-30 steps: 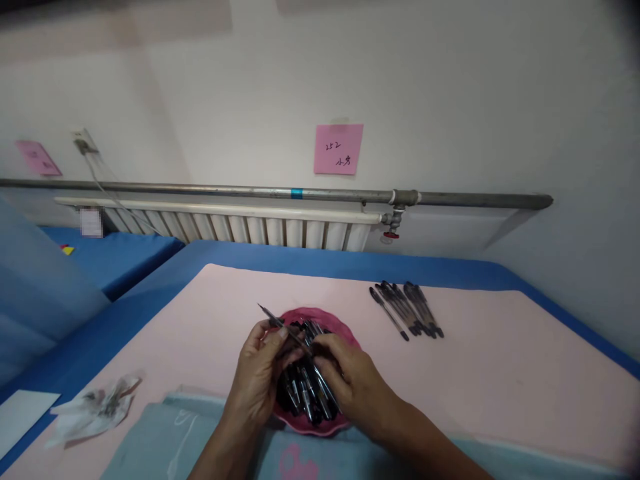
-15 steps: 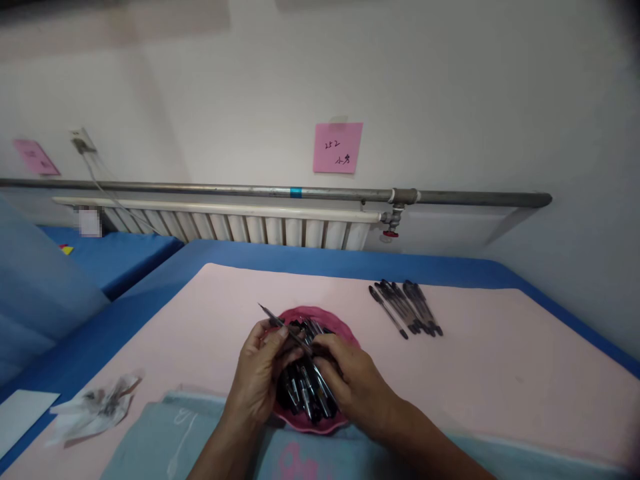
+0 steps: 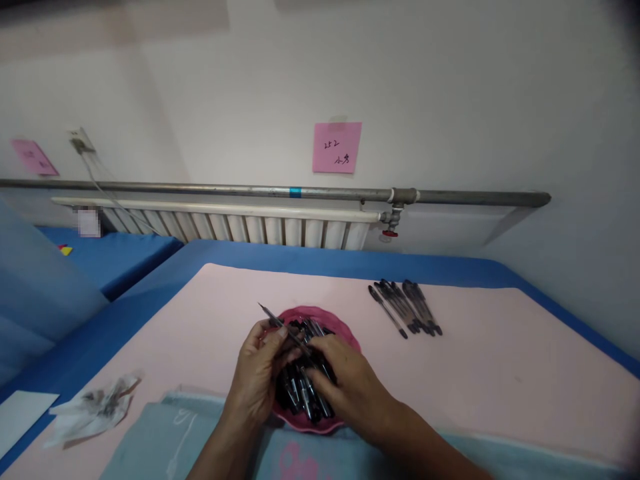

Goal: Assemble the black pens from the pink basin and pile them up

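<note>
A slim pen (image 3: pixel 287 328) is pinched between the thumb and fingers of my left hand (image 3: pixel 257 373), its bare pointed tip aimed up and to the left. Below it sits a pink scalloped bowl (image 3: pixel 345 328), filled with black and clear pen parts (image 3: pixel 305 393). My right hand (image 3: pixel 357 387) reaches over the bowl's right side, forefinger near the pen's rear end and thumb apart from it, lower among the parts. Nothing shows clearly in this hand; its inner fingers are partly hidden.
Capped black pens (image 3: pixel 403 307) lie in a bunch on the pink table cover (image 3: pixel 490 360), right of the bowl. A crumpled, ink-stained tissue (image 3: pixel 95 410) is at left, near a white sheet (image 3: pixel 23 420). A blue-green cloth (image 3: pixel 165 433) borders the front. A radiator (image 3: pixel 275 230) stands behind.
My right thumb has shifted left and down over the pen parts, parting from the forefinger. My left hand and its pen have stayed nearly still.
</note>
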A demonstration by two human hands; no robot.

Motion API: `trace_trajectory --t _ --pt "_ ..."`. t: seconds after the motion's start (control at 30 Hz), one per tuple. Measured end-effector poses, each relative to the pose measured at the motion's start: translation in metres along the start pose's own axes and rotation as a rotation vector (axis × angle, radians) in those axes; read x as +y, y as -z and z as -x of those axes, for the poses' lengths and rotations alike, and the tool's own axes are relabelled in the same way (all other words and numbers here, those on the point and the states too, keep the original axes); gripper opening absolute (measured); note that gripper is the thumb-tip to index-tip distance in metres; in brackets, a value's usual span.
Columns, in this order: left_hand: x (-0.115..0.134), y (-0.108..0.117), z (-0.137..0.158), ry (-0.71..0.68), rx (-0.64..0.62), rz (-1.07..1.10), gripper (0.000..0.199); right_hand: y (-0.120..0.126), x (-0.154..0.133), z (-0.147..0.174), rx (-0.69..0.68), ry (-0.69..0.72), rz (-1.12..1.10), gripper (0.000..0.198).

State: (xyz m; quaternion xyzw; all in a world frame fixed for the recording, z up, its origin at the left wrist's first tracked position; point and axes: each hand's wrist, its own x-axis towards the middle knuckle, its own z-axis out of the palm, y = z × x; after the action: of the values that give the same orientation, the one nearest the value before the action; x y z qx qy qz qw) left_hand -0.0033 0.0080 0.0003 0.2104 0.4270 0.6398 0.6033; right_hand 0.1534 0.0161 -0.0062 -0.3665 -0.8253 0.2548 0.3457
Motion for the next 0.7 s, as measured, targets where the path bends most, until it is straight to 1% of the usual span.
trace_trajectory --t 0.07,0.23,0.3,0.4,0.5,0.57,0.63,0.7 --pt "0.001 -0.001 0.001 -0.004 -0.018 -0.002 0.024 0.000 0.001 0.001 0.007 -0.038 -0.018 0.029" --pt "0.004 -0.001 0.002 -0.013 -0.040 -0.009 0.025 0.000 0.000 0.002 -0.036 -0.161 -0.234 0.025" --pt "0.004 -0.001 0.003 -0.024 -0.039 -0.030 0.024 -0.001 -0.001 0.000 -0.035 -0.205 -0.278 0.024" --pt "0.000 -0.001 0.004 -0.035 -0.069 -0.074 0.023 -0.002 -0.003 -0.002 -0.009 -0.236 -0.203 0.023" --pt "-0.004 -0.002 0.006 -0.032 -0.157 -0.123 0.021 -0.002 -0.006 -0.004 0.008 -0.212 -0.103 0.021" --pt "-0.003 -0.002 0.006 -0.033 -0.208 -0.176 0.020 0.000 -0.006 -0.005 -0.005 -0.203 -0.105 0.015" --pt "0.003 0.001 0.005 -0.054 -0.195 -0.251 0.023 0.003 -0.005 -0.007 0.003 -0.229 -0.158 0.013" --pt "0.011 0.007 0.001 -0.129 -0.092 -0.359 0.027 0.008 -0.001 -0.008 0.075 -0.273 -0.220 0.013"
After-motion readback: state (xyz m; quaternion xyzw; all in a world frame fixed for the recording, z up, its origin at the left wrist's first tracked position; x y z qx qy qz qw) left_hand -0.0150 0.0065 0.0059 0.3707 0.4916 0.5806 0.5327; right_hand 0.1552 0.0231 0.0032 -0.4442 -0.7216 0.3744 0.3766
